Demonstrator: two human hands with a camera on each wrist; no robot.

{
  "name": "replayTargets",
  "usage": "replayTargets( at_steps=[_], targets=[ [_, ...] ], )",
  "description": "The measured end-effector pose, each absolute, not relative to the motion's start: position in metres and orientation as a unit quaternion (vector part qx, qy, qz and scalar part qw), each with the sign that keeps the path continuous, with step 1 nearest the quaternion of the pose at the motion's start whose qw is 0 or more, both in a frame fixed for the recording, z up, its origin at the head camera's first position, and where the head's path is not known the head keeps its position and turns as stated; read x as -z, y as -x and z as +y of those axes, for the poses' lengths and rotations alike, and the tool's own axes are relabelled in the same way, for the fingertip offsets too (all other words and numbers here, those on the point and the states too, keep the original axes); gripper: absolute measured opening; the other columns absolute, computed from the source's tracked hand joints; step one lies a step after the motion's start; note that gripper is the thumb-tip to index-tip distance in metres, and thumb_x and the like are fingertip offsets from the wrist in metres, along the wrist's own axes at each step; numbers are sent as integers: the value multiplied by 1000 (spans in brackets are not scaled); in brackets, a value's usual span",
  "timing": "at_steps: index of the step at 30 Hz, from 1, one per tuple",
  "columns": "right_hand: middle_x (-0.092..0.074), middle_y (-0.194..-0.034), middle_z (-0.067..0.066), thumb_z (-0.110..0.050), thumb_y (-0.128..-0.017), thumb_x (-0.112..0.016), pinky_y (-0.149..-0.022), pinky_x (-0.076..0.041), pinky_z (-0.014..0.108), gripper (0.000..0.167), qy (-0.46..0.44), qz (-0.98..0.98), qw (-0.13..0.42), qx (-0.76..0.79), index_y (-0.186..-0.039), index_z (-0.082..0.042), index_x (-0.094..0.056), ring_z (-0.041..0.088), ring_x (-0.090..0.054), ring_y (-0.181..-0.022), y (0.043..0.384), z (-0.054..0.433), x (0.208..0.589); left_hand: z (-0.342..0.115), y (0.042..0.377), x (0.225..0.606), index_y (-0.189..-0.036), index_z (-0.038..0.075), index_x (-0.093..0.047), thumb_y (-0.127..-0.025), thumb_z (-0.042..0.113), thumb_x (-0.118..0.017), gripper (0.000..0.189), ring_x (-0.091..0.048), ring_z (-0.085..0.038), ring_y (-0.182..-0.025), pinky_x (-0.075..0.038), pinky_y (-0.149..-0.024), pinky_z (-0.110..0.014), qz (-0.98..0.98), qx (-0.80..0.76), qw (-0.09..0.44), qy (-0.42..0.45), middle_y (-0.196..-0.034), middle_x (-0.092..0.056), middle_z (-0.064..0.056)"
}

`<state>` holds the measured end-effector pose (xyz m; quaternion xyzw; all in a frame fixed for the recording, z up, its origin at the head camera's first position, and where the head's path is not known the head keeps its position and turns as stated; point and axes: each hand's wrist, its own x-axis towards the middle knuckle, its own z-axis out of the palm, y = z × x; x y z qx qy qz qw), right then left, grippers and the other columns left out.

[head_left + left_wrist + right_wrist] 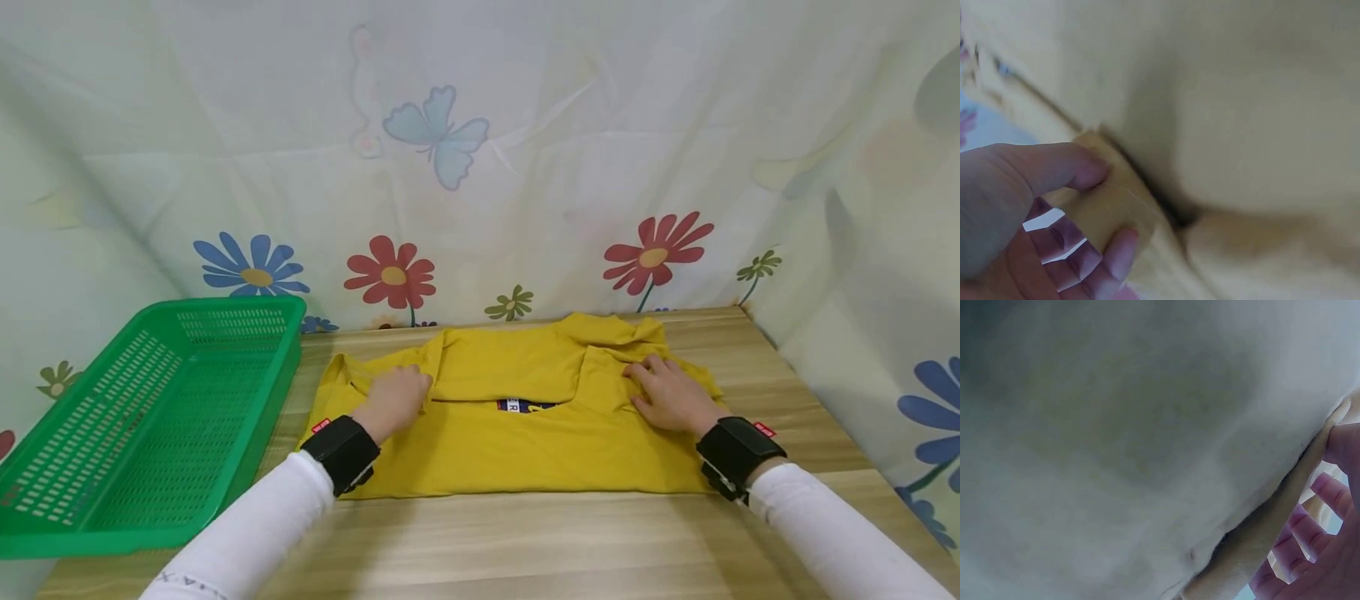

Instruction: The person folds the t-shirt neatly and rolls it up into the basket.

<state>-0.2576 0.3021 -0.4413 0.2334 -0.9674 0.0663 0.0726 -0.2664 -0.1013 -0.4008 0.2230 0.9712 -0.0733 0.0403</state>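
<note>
A yellow shirt (510, 450) lies folded on the table, a dark printed patch (525, 406) showing at its middle under a folded-over flap. My left hand (396, 398) is on its left part. Seen from the left wrist, the thumb (1066, 165) and fingertips of that hand pinch a fold of the fabric (1116, 206). At the shirt's right part my right hand (670, 393) rests on the cloth with fingers spread. In the right wrist view its thumb (1342, 445) touches the fabric edge (1272, 531), and the other fingers lie apart, loosely bent.
A green plastic basket (258, 417) with slotted walls stands left of the shirt. The wood-patterned table (525, 542) meets a white curtain (525, 233) with printed flowers and a butterfly at the back, and the curtain continues along both sides.
</note>
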Motion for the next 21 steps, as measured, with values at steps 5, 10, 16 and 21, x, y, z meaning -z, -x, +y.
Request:
replayTargets(
  at_steps=[5, 10, 16, 21],
  targets=[
    [-51, -97, 18, -14, -81, -71, -74, -47, 48, 36, -233, -967, 82, -68, -113, -1, -59, 32, -48, -80, 255, 301, 440, -116, 289, 377, -100, 4, -64, -90, 4, -59, 11, -57, -28, -78, -50, -67, -37, 982, 12, 34, -184, -93, -62, -14],
    [-51, -97, 19, -14, -81, -71, -74, -46, 47, 36, -230, -967, 82, -65, -113, -2, -59, 32, -48, -80, 255, 300, 440, -135, 308, 355, -104, 4, -63, -90, 10, -60, 16, -58, -28, -76, -52, -64, -38, 990, -16, 26, -139, -91, -61, -13],
    [-51, -100, 19, -15, -82, -70, -76, -47, 48, 36, -226, -969, 77, -65, -114, -2, -59, 33, -49, -83, 256, 300, 442, -157, 326, 335, -94, 2, -59, -88, 6, -59, 8, -52, -26, -66, -41, -55, -30, 993, -68, 19, -93, -77, -54, -11],
    [-51, -99, 18, -15, -83, -69, -75, -47, 48, 35, -222, -970, 72, -66, -114, -3, -58, 33, -49, -84, 256, 301, 442, -172, 340, 322, -93, 0, -55, -87, 3, -56, 7, -49, -27, -65, -37, -54, -30, 993, -95, -9, -73, -77, -49, -12]
  ],
)
